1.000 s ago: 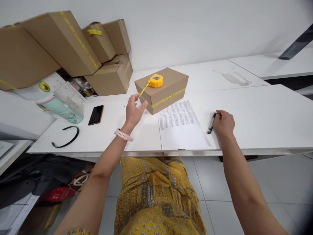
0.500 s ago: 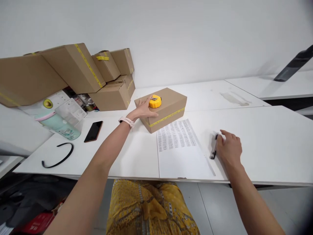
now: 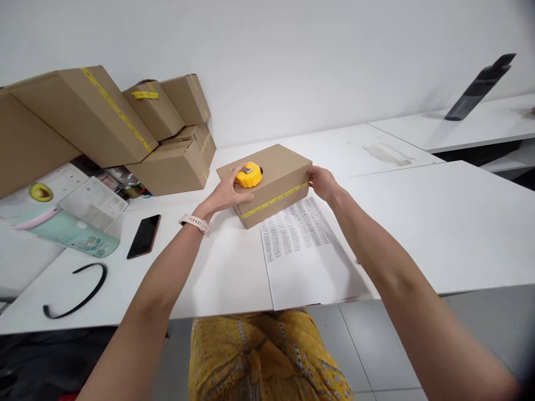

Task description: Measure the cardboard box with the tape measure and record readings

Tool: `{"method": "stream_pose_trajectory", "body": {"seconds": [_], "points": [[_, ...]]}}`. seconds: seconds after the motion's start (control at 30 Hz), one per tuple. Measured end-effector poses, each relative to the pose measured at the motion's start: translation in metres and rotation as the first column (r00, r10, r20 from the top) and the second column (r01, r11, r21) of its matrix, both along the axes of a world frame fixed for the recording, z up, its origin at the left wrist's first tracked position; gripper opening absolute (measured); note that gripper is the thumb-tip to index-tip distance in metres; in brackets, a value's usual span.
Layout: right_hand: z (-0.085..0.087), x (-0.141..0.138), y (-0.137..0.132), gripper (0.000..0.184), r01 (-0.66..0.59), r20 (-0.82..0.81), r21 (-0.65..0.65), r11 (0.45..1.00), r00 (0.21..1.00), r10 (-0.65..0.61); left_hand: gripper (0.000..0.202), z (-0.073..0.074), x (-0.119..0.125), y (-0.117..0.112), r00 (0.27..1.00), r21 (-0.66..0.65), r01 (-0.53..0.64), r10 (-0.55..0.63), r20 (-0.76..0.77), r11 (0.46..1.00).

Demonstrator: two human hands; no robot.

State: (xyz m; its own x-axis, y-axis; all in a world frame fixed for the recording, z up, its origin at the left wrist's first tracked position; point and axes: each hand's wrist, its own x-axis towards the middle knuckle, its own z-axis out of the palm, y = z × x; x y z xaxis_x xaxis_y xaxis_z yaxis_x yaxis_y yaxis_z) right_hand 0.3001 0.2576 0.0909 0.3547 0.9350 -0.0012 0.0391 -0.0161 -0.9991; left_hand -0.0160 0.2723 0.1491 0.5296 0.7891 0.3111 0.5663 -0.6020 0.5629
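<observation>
A closed cardboard box (image 3: 288, 156) with a strip of yellow tape along its side stands in front of me. My left hand (image 3: 228, 192) grips its left end, the thumb on the front face and the fingers over the top. Against those fingers sits a yellow tape measure (image 3: 249, 176), lying on the lid. At the box's right end, my right hand (image 3: 322, 182) has its curled fingers on the corner, the fingertips partly hidden. A printed sheet (image 3: 309, 273) with rows of small text lies just in front of the box.
Several taped cardboard boxes (image 3: 167, 167) are stacked at the back left. Nearer are a mint tumbler (image 3: 79, 234), a phone (image 3: 144, 236) and a black headband (image 3: 98, 287). A dark bottle (image 3: 476, 89) stands far right. The table's front edge runs before my lap.
My right hand has left the pen on the table and moved up and left to the box's right end. The pen is now out of sight. My left hand stays on the box.
</observation>
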Motion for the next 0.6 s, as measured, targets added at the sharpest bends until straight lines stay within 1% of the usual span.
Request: {"method": "stream_pose_trajectory", "body": {"seconds": [0.03, 0.1, 0.2, 0.27, 0.33, 0.43, 0.53, 0.6], "points": [[0.005, -0.004, 0.001, 0.025, -0.024, 0.004, 0.026, 0.999, 1.000, 0.024, 0.094, 0.000, -0.004, -0.002, 1.000, -0.039, 0.009, -0.008, 0.022, 0.999], [0.015, -0.011, -0.009, 0.022, -0.052, 0.032, 0.091, 0.994, 0.998, 0.050, 0.093, -0.001, -0.011, -0.005, 0.996, -0.085, 0.037, -0.029, 0.087, 0.996], [0.027, -0.019, -0.046, 0.030, -0.020, 0.117, 0.173, 0.985, 0.993, 0.000, 0.090, -0.004, -0.015, -0.015, 0.983, -0.065, 0.079, -0.068, 0.168, 0.995], [0.029, -0.023, -0.077, 0.038, 0.023, 0.160, 0.209, 0.978, 0.985, -0.058, 0.088, -0.005, -0.012, -0.026, 0.980, -0.057, 0.103, -0.092, 0.179, 0.993], [0.023, -0.026, -0.106, 0.044, 0.050, 0.160, 0.221, 0.974, 0.983, -0.087, 0.084, -0.004, -0.007, -0.040, 0.981, -0.054, 0.113, -0.103, 0.162, 0.992], [0.001, -0.027, -0.132, 0.049, 0.084, 0.095, 0.191, 0.978, 0.990, -0.103, 0.079, -0.001, 0.004, -0.059, 0.989, -0.047, 0.111, -0.106, 0.099, 0.993], [-0.024, -0.024, -0.139, 0.055, 0.073, 0.040, 0.146, 0.987, 0.996, -0.080, 0.072, 0.001, 0.013, -0.070, 0.994, -0.013, 0.101, -0.101, 0.031, 0.995], [-0.033, -0.019, -0.138, 0.058, 0.037, 0.039, 0.140, 0.989, 0.998, -0.043, 0.070, -0.001, 0.017, -0.073, 0.996, 0.006, 0.085, -0.086, 0.032, 0.996]]}}
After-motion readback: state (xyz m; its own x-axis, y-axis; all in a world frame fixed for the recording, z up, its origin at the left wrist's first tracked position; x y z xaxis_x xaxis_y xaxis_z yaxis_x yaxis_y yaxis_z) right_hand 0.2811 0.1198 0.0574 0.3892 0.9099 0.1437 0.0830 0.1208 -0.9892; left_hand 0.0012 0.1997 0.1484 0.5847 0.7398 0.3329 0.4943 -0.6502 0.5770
